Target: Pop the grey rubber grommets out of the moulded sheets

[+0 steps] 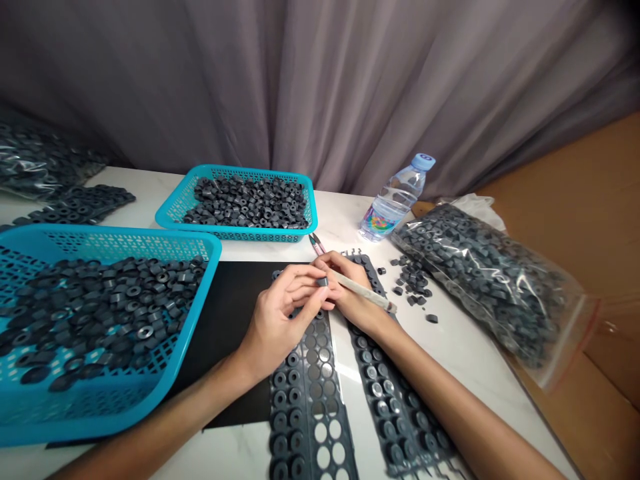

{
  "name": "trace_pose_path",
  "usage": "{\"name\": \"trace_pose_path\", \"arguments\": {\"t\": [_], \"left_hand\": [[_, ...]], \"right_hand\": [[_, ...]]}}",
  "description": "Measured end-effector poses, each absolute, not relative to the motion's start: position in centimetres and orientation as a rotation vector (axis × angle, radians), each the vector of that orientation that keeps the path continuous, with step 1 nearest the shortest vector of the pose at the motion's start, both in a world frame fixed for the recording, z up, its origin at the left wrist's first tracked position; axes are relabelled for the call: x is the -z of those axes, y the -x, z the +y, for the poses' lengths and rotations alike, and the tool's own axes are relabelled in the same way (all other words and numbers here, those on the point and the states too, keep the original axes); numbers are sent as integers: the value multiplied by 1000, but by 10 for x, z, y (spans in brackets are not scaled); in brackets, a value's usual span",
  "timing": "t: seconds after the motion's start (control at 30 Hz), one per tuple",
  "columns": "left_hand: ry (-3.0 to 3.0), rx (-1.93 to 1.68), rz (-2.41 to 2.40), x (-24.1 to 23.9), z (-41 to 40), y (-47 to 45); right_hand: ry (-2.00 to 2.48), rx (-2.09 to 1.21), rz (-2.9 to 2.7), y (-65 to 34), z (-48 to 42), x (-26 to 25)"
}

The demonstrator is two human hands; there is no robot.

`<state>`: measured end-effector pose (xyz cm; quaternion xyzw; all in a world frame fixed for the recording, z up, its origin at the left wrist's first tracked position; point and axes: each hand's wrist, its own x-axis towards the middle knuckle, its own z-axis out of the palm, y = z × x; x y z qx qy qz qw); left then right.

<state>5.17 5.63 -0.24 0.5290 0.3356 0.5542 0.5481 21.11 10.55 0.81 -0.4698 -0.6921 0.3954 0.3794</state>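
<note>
My left hand (280, 320) pinches a small dark grey rubber ring (323, 282) between thumb and fingers. Against it, my right hand (350, 287) is closed around a slim tool with a long pale handle (367, 293); its working end is hidden by the fingers. Both hands are above a dark rubber sheet (310, 393), which has rings along its left side and rows of open round holes on its right. A second rubber sheet (395, 407), full of rings, lies under my right forearm.
Two blue baskets, one near left (200, 293) and one farther back (240, 233), hold many rings. Loose rings (413, 277) lie beside a filled plastic bag (490, 273). A water bottle (395, 200) stands behind. A pointed tool (316, 243) lies beyond my hands. A black mat (230, 320) covers part of the table.
</note>
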Motion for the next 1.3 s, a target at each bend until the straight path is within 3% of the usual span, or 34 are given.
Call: {"name": "trace_pose_path", "arguments": {"t": [0.6, 0.93, 1.13, 1.3], "left_hand": [[-1392, -1313, 901, 1, 59, -51], [-1754, -1390, 1193, 0, 55, -47], [-2172, -1362, 1367, 2, 62, -33], [-2305, -1328, 1445, 3, 68, -27]], "right_hand": [[1151, -949, -1827, -213, 108, 1], [913, -686, -2158, -223, 116, 16], [880, -760, -2150, -219, 111, 7], [998, -934, -1835, -216, 107, 1]]}}
